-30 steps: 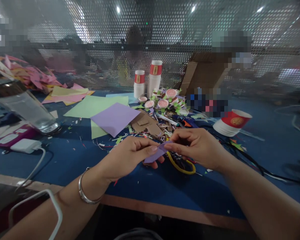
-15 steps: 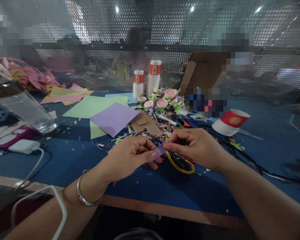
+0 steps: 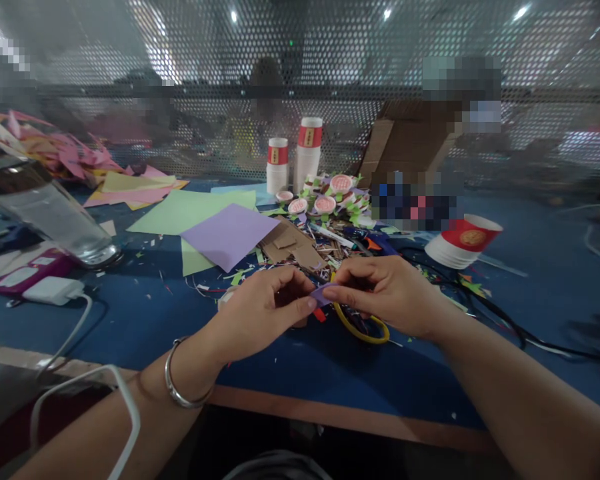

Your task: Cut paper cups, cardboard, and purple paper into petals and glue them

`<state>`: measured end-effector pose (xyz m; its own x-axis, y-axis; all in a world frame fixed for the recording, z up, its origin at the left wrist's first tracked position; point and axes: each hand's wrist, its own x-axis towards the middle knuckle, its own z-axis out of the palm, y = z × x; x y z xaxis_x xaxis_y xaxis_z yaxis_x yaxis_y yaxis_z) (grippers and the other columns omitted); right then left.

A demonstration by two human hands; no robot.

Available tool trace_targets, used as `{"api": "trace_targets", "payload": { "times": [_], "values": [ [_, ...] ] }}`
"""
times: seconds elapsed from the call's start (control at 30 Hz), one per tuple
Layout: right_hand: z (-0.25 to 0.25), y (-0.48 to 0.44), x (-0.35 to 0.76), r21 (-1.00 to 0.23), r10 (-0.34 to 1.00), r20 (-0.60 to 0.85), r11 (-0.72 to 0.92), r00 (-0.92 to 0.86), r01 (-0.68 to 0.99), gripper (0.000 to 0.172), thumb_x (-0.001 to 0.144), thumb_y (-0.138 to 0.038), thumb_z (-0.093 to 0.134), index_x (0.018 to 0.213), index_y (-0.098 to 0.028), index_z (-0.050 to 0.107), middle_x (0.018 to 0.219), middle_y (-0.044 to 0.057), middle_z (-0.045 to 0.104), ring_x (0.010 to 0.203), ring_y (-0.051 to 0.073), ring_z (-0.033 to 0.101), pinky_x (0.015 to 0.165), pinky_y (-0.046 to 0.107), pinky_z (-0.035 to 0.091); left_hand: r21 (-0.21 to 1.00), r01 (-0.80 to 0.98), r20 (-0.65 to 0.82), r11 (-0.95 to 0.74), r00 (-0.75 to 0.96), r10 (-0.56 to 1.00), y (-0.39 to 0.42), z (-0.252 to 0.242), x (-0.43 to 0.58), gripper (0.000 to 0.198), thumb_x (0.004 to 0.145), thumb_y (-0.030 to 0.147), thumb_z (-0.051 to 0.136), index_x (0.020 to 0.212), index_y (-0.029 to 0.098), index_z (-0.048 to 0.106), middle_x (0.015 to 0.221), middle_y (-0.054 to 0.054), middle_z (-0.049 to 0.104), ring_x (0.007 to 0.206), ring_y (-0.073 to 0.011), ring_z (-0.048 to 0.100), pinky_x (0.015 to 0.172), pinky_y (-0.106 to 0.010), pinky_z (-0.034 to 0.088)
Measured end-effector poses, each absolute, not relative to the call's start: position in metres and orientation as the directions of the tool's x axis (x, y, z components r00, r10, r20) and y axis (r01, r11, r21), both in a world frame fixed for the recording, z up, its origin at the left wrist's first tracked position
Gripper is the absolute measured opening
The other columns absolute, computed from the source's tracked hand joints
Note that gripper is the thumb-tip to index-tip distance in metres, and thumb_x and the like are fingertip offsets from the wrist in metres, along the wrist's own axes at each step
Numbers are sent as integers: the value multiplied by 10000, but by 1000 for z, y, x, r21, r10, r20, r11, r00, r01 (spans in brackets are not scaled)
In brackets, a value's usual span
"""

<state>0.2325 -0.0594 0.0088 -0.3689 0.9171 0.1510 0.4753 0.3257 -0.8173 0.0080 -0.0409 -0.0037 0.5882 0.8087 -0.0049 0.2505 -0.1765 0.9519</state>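
Note:
Between my two hands is a small strip of purple paper [image 3: 321, 294]. My left hand [image 3: 267, 303] pinches its left end between thumb and fingers. At the other end, the thumb and fingertips of my right hand [image 3: 380, 290] are closed on it. Just below the strip, a yellow scissor handle [image 3: 363, 331] lies on the blue table [image 3: 340, 380]. Behind my hands, a purple paper sheet [image 3: 231, 235] overlaps a green paper sheet [image 3: 173, 212]. Brown cardboard pieces [image 3: 295, 245] lie among paper scraps beyond my fingers.
Stacked paper cups [image 3: 309, 150] stand at the back beside a heap of round paper pieces [image 3: 325, 204]. A tilted cup [image 3: 463, 241] lies right, near black cables [image 3: 495, 310]. A water glass [image 3: 75, 230] and a white charger [image 3: 55, 289] occupy the left.
My left fingers have moved closer to my right fingers, so less of the purple strip shows. The left fingers have curled in.

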Motion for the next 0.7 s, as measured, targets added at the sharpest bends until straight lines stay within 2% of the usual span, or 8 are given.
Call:
{"api": "trace_targets", "payload": {
  "times": [0.23,0.4,0.53,0.7],
  "values": [
    [10,-61,227,-785,901,126,346,-415,513,364,904,-484,719,711,-176,703,586,-50,579,517,72,497,529,225,360,997,61,-1,-47,619,785,-38,-10,12,220,855,249,743,958,174,563,816,-5,645,744,-119,617,684,-258,478],
    [9,-61,228,-799,908,142,340,-394,496,368,903,-491,714,713,-178,686,584,-50,567,508,77,485,515,226,357,998,32,19,-49,616,787,-39,-10,9,233,871,281,746,922,194,535,758,34,578,670,-96,571,614,-238,429],
    [8,-61,230,-822,927,143,306,-346,481,351,888,-493,726,734,-185,660,610,-51,558,502,80,487,492,221,367,996,63,7,-60,629,778,-40,-8,8,244,883,313,743,961,197,543,804,16,609,704,-107,590,664,-258,465],
    [9,-62,229,-828,931,149,301,-333,472,357,878,-500,733,723,-192,642,609,-54,541,496,80,481,482,219,365,997,51,12,-56,620,785,-40,-8,9,249,865,290,745,915,204,517,806,24,585,708,-113,603,686,-273,488]
  ]
}}
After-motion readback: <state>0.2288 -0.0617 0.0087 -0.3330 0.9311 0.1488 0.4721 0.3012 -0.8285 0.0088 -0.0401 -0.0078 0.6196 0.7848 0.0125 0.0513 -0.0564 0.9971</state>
